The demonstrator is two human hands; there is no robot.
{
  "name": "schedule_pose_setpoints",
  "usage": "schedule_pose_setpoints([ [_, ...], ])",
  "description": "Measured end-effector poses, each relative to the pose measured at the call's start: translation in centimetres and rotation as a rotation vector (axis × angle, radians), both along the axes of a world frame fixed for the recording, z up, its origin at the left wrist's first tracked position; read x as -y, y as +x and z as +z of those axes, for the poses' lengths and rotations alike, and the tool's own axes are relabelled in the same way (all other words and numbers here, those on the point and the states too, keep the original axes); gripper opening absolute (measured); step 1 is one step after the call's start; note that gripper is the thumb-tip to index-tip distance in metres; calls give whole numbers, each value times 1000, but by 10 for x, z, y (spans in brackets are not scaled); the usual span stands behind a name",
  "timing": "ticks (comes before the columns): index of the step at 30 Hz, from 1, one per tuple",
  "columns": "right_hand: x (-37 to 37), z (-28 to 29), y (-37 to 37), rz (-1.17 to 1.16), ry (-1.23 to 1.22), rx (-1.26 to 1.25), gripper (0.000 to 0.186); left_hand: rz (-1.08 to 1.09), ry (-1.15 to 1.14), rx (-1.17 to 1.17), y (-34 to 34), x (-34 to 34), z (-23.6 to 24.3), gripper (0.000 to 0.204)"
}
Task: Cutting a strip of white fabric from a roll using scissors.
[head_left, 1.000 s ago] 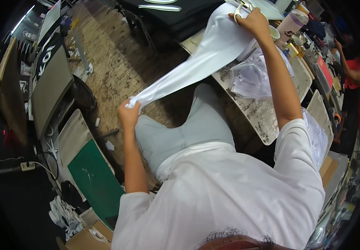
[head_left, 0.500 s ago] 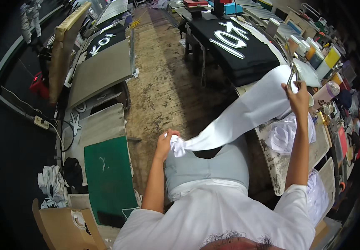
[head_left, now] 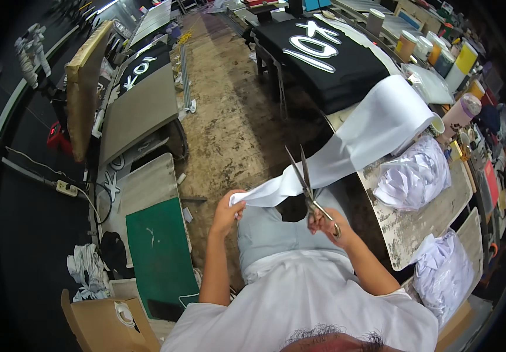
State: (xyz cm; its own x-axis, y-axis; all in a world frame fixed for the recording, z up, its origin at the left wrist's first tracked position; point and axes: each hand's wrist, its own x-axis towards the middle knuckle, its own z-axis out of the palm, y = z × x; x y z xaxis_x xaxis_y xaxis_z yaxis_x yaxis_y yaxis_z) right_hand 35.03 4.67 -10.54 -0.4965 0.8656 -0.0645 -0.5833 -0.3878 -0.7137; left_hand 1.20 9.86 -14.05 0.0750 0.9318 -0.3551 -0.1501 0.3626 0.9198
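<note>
A long white strip of cloth (head_left: pixel 329 167) stretches from a white roll (head_left: pixel 402 105) on the right-hand table across to my left hand (head_left: pixel 225 214). My left hand pinches the strip's bunched end above my lap. In my right hand (head_left: pixel 327 223) is a pair of metal scissors (head_left: pixel 307 183), my fingers in the handles. The blades stand apart, pointing up and away, close to the strip. Whether a blade touches the cloth I cannot tell.
Bagged white bundles (head_left: pixel 412 176) lie on the right-hand table (head_left: pixel 402 234). Black printed fabric (head_left: pixel 323 64) is beyond. A green mat (head_left: pixel 158 252) lies on the left table, with an open cardboard box (head_left: pixel 103 322) nearer me. Paint tubs (head_left: pixel 405 46) stand at the far right.
My right hand has come from the roll's end down and left to my lap with the scissors, whose blades now stand apart. My left hand still holds the strip's end.
</note>
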Motion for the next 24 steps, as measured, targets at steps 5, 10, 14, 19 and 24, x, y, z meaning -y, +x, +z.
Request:
schedule_pose_setpoints([
  [5,4,3,-11,68,80,31,40,12,209,-331,0,0,24,27],
  [10,-9,-2,4,25,106,186,39,-241,191,-532,-24,-9,72,18],
  [14,-20,14,11,-83,122,371,29,-227,121,-337,-37,2,75,18],
  [19,-46,19,23,-261,112,748,32,-359,34,-747,-67,4,47,23],
  [24,-44,16,13,-104,153,738,26,-327,159,-154,-37,4,73,43],
])
